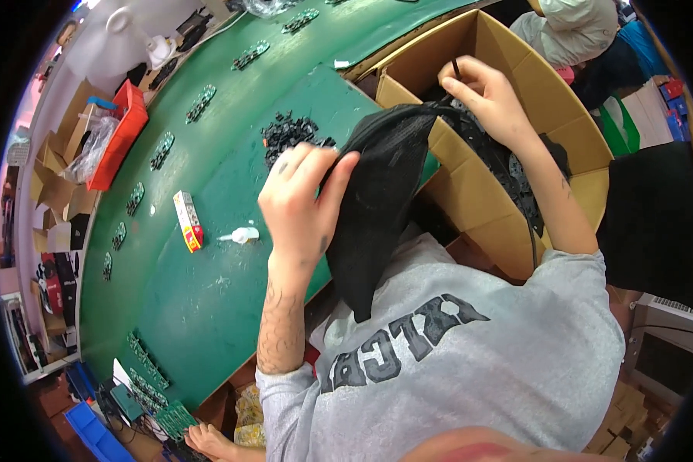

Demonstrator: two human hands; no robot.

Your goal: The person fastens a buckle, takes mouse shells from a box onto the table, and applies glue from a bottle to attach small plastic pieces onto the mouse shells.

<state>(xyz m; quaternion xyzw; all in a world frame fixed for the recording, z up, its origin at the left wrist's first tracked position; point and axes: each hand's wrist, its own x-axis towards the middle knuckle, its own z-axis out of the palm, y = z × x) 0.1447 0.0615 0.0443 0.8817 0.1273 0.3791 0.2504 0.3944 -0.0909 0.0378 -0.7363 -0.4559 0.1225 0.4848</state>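
My left hand grips the edge of a black mesh fabric bag that hangs from the table edge down toward my lap. My right hand reaches into an open cardboard box and pinches a thin black part between thumb and fingers, above a heap of black cables and parts inside the box. The bag's upper end drapes over the box flap between my two hands.
A green conveyor table carries spaced circuit boards, a pile of small black parts, a small red-and-white carton and a white glue bottle. An orange bin stands at the far side. Another person sits beyond the box.
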